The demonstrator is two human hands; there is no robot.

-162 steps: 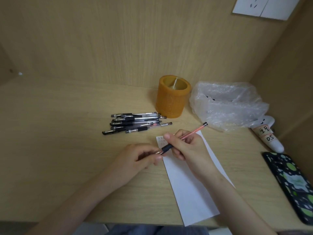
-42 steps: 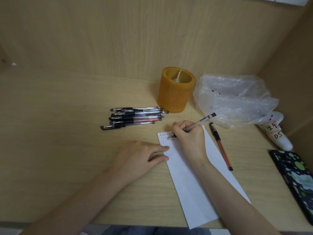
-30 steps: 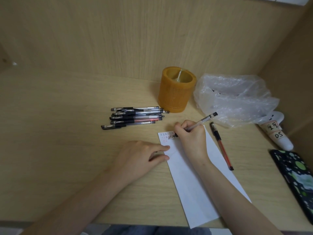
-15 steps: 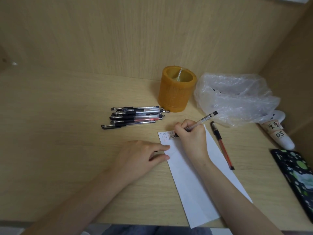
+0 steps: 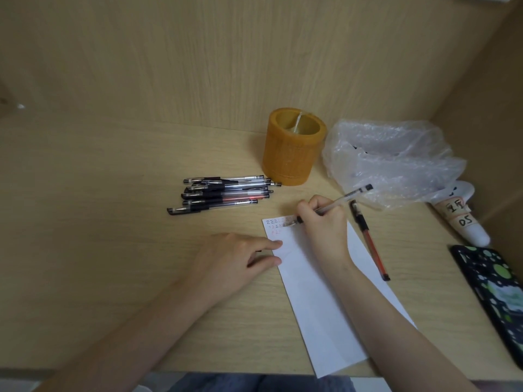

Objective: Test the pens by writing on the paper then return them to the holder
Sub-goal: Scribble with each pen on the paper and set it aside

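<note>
My right hand (image 5: 325,224) pinches a clear pen (image 5: 348,197) with its tip down on the top edge of the white paper strip (image 5: 317,301), beside small black and red marks. My left hand (image 5: 235,258) rests on the desk with its fingertips touching the paper's left edge; something small and dark shows under the fingers. A bundle of several pens (image 5: 223,193) lies left of the orange cylindrical holder (image 5: 291,148). One orange-red pen (image 5: 370,241) lies alone to the right of the paper.
A crumpled clear plastic bag (image 5: 393,162) sits right of the holder. A white tube with labels (image 5: 464,219) and a dark phone with green spots (image 5: 495,295) lie at the right edge. Wooden walls close the back and right side.
Since the earliest frame the orange-red pen was laid down right of the paper and my right hand took a clear pen. Over the last second only the pen tip shifts slightly on the paper.
</note>
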